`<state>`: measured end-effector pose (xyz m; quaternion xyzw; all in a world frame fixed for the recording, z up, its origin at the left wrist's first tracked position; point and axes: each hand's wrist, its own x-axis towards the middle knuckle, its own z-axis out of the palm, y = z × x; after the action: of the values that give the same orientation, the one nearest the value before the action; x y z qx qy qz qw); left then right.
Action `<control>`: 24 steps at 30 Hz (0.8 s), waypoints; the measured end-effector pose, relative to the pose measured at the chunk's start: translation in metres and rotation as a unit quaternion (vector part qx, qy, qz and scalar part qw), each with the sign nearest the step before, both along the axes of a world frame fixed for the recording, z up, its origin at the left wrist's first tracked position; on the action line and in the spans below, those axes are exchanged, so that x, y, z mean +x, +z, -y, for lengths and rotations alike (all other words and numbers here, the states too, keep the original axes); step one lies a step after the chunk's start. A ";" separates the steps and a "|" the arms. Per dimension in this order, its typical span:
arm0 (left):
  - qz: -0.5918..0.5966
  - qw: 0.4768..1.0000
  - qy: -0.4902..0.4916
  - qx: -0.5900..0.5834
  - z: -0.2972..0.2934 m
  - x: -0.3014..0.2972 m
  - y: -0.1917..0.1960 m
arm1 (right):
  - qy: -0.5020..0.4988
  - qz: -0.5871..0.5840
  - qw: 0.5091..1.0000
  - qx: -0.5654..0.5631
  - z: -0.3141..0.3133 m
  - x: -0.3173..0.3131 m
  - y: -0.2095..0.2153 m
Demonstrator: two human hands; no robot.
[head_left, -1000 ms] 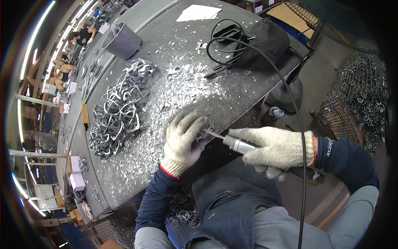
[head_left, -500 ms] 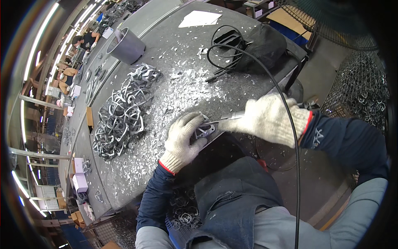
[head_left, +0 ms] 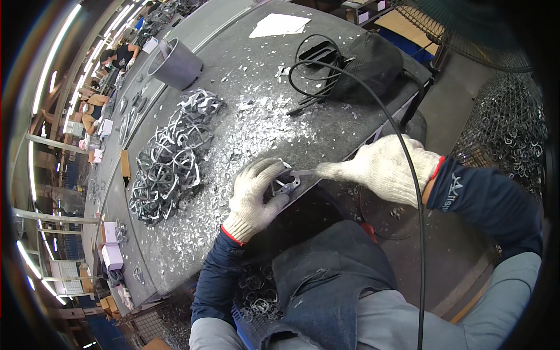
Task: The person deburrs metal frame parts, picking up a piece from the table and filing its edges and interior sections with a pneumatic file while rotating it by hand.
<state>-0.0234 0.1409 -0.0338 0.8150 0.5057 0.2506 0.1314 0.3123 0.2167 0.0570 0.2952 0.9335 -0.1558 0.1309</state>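
My left hand (head_left: 255, 195), in a white knit glove with a red cuff, is closed around a small silver metal frame part (head_left: 284, 184) at the table's near edge. Its fingers hide much of the part. Gloved the same way, my right hand (head_left: 382, 169) grips a slim flat metal file (head_left: 304, 172), thumb stretched along it. The file's tip meets the frame part; its handle is hidden inside the fist. Left of my hands lies a heap of similar metal frames (head_left: 172, 160) on the grey table (head_left: 233, 55).
Silver flakes (head_left: 256, 125) litter the tabletop. A grey bucket (head_left: 175, 67), white paper (head_left: 280, 25) and a dark mesh bag (head_left: 367, 67) stand or lie farther back. A black cable (head_left: 402, 146) hangs across my right hand. Wire-basket parts (head_left: 501, 128) and a fan (head_left: 455, 29) are at right.
My right hand has drawn slightly to the right, baring more of the file by the part. My left hand keeps its hold, barely shifted.
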 end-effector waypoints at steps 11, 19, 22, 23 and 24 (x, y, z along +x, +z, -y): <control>-0.014 1.000 0.012 0.022 0.007 0.000 -0.003 | -0.073 -0.163 0.970 -0.166 0.037 0.024 -0.060; -0.023 0.999 0.035 0.012 0.013 0.004 -0.006 | -0.242 -0.175 0.839 -0.455 0.067 0.012 -0.060; -0.021 0.998 0.049 -0.013 0.015 0.005 -0.006 | -0.315 -0.208 0.647 -0.662 0.070 0.009 -0.059; -0.030 0.998 0.049 -0.001 0.015 0.007 -0.004 | -0.316 -0.209 0.646 -0.662 0.071 0.008 -0.061; -0.039 0.998 0.048 0.011 0.015 0.009 -0.003 | -0.311 -0.225 0.635 -0.671 0.073 0.007 -0.065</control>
<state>-0.0146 0.1261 -0.0370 0.8000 0.5466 0.2303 0.0907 0.3196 0.1436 -0.0080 0.3551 0.4254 -0.8321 0.0227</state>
